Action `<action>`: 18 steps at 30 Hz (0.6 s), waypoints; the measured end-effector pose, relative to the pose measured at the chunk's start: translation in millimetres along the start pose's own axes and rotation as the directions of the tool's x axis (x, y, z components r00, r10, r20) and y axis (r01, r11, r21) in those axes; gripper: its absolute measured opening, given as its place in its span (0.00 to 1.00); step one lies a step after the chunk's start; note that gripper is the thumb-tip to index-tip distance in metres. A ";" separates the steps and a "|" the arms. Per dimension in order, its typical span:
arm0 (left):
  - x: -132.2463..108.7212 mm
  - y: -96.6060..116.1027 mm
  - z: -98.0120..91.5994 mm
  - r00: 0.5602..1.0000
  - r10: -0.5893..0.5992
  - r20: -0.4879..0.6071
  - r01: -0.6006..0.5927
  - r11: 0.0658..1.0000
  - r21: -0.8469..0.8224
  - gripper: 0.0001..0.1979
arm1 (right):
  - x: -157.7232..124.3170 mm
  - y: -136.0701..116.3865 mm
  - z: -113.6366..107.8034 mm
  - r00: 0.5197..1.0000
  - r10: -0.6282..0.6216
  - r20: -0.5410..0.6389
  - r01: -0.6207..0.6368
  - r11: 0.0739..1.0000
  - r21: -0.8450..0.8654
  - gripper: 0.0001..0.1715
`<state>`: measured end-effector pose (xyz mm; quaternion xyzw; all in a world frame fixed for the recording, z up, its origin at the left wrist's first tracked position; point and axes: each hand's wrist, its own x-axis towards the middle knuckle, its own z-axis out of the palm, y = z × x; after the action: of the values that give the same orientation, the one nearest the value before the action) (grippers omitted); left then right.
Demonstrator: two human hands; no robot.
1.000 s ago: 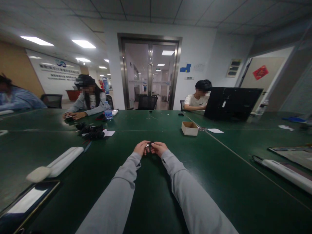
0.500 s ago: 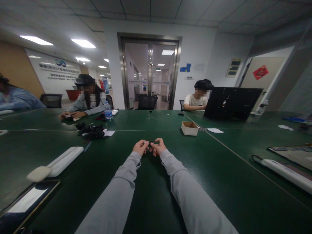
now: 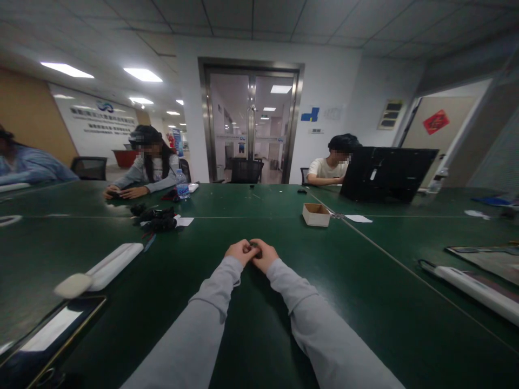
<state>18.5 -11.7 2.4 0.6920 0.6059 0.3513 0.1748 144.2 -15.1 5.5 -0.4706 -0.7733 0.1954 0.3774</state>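
Note:
My left hand point(image 3: 239, 252) and my right hand point(image 3: 265, 254) meet over the green table point(image 3: 259, 335), straight ahead of me. Their fingers are curled and touch each other at the tips. Between them shows a bit of a small dark object point(image 3: 252, 247), mostly covered by the fingers, and its kind cannot be made out. Both hands are closed around it. Grey sleeves cover my forearms.
An open cardboard box point(image 3: 316, 215) stands ahead to the right, with white paper point(image 3: 358, 219) beside it. Black gear point(image 3: 156, 219), a water bottle point(image 3: 182, 185), a white bar point(image 3: 115, 265) and a phone point(image 3: 52, 335) lie leftward. A monitor point(image 3: 389, 173) and several people are across the table.
My hands have come closer together, and the fingertips now overlap. The right fingers, raised and apart before, have curled in over the small dark object. The view has shifted slightly.

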 end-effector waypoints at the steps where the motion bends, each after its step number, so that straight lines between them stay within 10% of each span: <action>1: -5.5 3.3 0.2 1.000 0.023 0.016 -0.023 0.999 0.038 0.13 | -6.9 -4.5 -2.3 1.000 -0.006 0.001 0.006 1.000 0.013 0.26; 7: -61.0 36.0 -5.9 0.950 0.132 0.284 -0.134 0.991 -0.012 0.20 | -71.4 -20.7 -33.4 0.983 0.039 0.177 -0.088 0.956 0.281 0.26; 12: -120.6 54.6 -46.9 0.727 0.336 0.599 -0.364 0.928 -0.079 0.24 | -133.7 -19.2 -91.5 0.871 0.077 0.485 -0.325 0.831 0.452 0.29; 15: -154.4 39.9 -95.5 0.815 0.112 0.568 -0.224 0.966 0.132 0.25 | -165.1 -10.4 -136.1 0.826 0.242 0.509 -0.463 0.808 0.366 0.29; 18: -179.6 0.7 -157.5 0.948 -0.089 0.305 0.006 0.964 0.265 0.27 | -196.0 11.8 -178.7 0.802 0.453 0.389 -0.568 0.779 0.265 0.29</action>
<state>-94.4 -213.5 62.6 0.7412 0.6278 0.1494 0.1851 341.6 -190.4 33.6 -0.5493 -0.6118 0.5028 0.2669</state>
